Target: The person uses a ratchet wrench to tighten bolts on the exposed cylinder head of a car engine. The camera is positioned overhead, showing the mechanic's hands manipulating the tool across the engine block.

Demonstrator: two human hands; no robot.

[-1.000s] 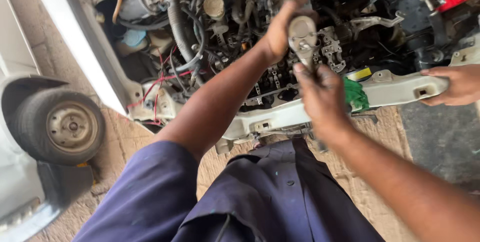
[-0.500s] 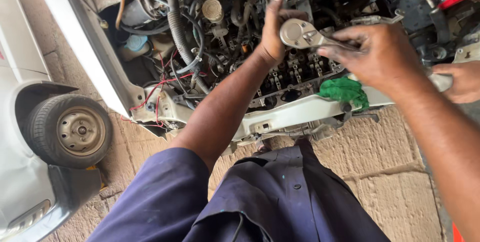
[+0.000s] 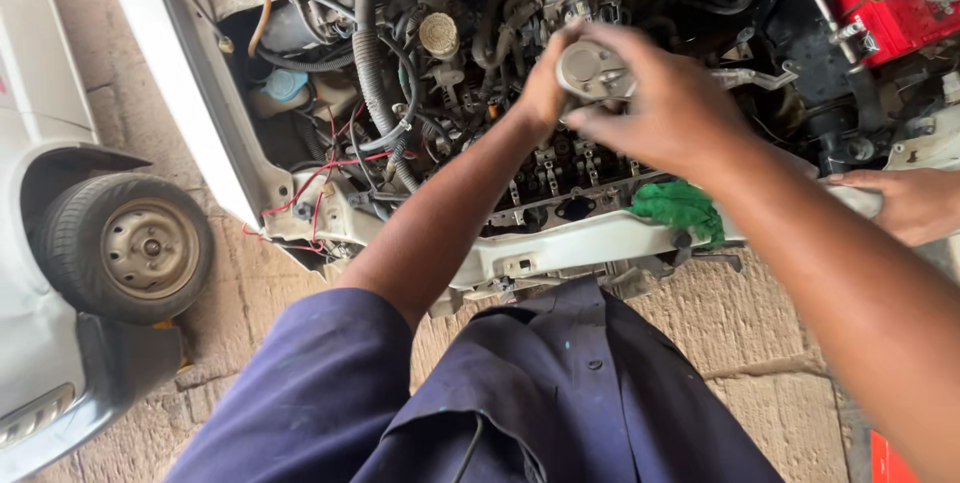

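**Both hands now close on the metal part**

Half a second ago the right hand [image 3: 665, 108] held the round metal part [image 3: 590, 71] from the side; now its fingers wrap over it. The left hand [image 3: 545, 93] grips it from behind, arm stretched forward. The part sits above the engine [image 3: 560, 168]; a green rag [image 3: 680, 208] lies just right of the engine.

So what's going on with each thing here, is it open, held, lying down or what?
Left hand: grip closed on the metal part.
Right hand: grip closed on the same part.
Round grey metal part: held above the engine by both hands.
Engine: top uncovered, valve gear showing.
Green rag: crumpled, lying on the white front crossbar.
Another person's hand: resting flat on the car's front.
Wheel: on the ground.
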